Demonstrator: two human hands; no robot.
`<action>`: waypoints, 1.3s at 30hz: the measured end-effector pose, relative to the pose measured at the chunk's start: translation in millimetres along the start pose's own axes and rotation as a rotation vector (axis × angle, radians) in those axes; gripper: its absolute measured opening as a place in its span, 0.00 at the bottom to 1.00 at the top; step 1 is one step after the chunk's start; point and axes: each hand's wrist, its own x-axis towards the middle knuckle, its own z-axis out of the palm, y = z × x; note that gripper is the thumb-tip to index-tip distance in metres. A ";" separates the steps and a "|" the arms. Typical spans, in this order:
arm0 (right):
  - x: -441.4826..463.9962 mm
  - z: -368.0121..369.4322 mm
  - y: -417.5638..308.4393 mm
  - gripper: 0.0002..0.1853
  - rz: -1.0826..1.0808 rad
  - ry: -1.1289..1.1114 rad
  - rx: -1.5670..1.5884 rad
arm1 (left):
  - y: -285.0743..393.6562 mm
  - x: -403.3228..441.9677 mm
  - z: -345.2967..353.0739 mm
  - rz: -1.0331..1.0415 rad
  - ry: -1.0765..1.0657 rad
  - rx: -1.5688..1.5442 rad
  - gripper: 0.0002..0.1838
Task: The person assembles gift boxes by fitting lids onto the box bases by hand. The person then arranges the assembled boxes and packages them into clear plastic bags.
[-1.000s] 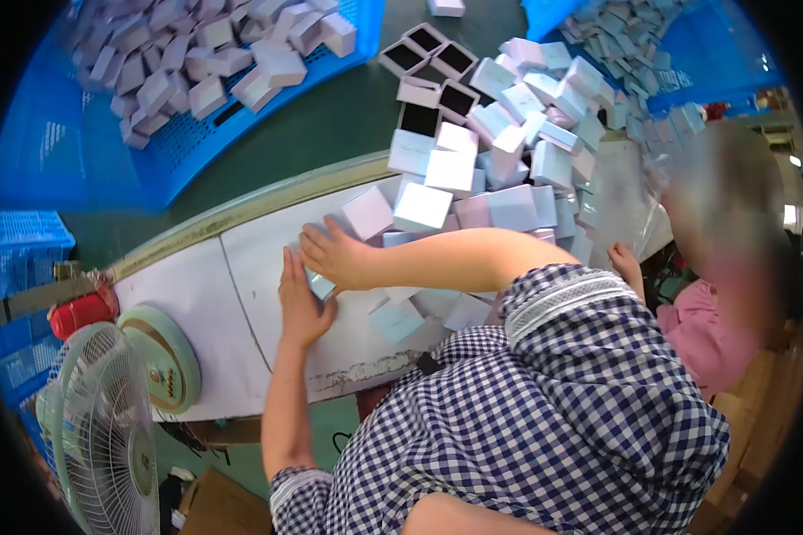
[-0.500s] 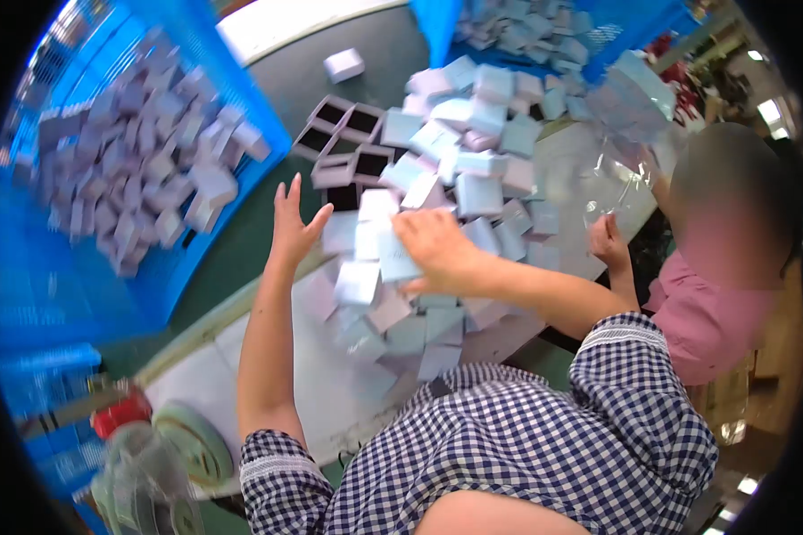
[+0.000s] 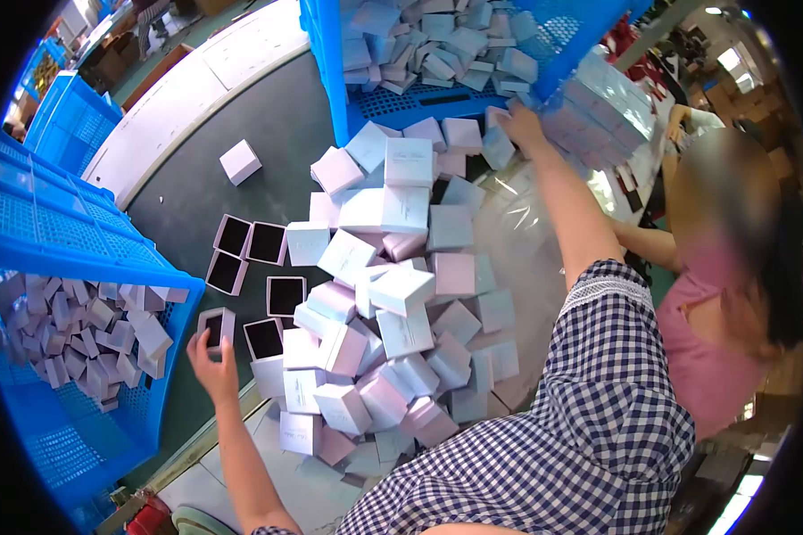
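My left hand (image 3: 212, 364) is closed on the near edge of an open box with a dark inside (image 3: 215, 330), at the left of the group of open boxes. My right hand (image 3: 519, 127) reaches to the far right of the pile, its fingers closed on a pale blue box (image 3: 498, 148). Between my arms spreads a heap of pale blue and pale pink boxes (image 3: 404, 287). More open boxes with black insides (image 3: 285, 296) lie left of the heap. A single pale box (image 3: 240, 162) stands apart on the dark green surface.
A blue crate (image 3: 171, 357) with small pale boxes stands at the left. Another blue crate (image 3: 393, 111) of boxes is at the top. Wrapped stacks of boxes (image 3: 602, 111) lie at the upper right, near a co-worker in pink (image 3: 700, 348).
The view has swung left. My right hand has moved from the heap's middle to its far right end, onto a box. My open left hand has come down onto an open box.
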 end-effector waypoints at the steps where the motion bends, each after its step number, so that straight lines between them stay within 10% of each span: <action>1: 14.2 16.4 18.8 0.31 0.053 0.003 0.007 | -14.1 -5.0 -4.8 -0.007 0.012 0.071 0.21; 7: 54.2 105.0 67.1 0.36 0.056 -0.358 -0.291 | -91.1 -50.3 -11.9 0.055 -0.017 0.298 0.24; 11: 53.5 108.2 80.8 0.21 -0.140 -0.234 -0.242 | -55.5 -39.2 -6.6 -0.001 0.015 0.272 0.27; 14: 78.3 77.8 82.7 0.27 -0.308 -0.018 -0.269 | -58.3 -41.0 -10.9 0.168 0.026 0.279 0.22; 20: -9.2 -91.7 -113.2 0.19 -0.436 0.057 0.107 | -64.4 -65.9 -44.7 0.106 -0.031 0.315 0.26; 27: -256.0 -98.6 -413.3 0.20 -0.599 -1.182 1.003 | -89.8 -141.4 -109.2 -0.275 0.015 -0.214 0.55; 31: -373.5 -16.8 -559.4 0.21 -0.739 -1.516 0.731 | -117.2 -170.1 -106.1 -0.138 0.077 -0.233 0.61; 34: -427.7 59.8 -611.6 0.20 -0.676 -1.591 0.736 | -121.4 -173.1 -103.9 -0.092 0.092 -0.361 0.63; 39: -443.0 78.8 -607.8 0.24 -1.239 -1.145 0.665 | -128.2 -178.3 -106.5 -0.076 0.064 -0.312 0.63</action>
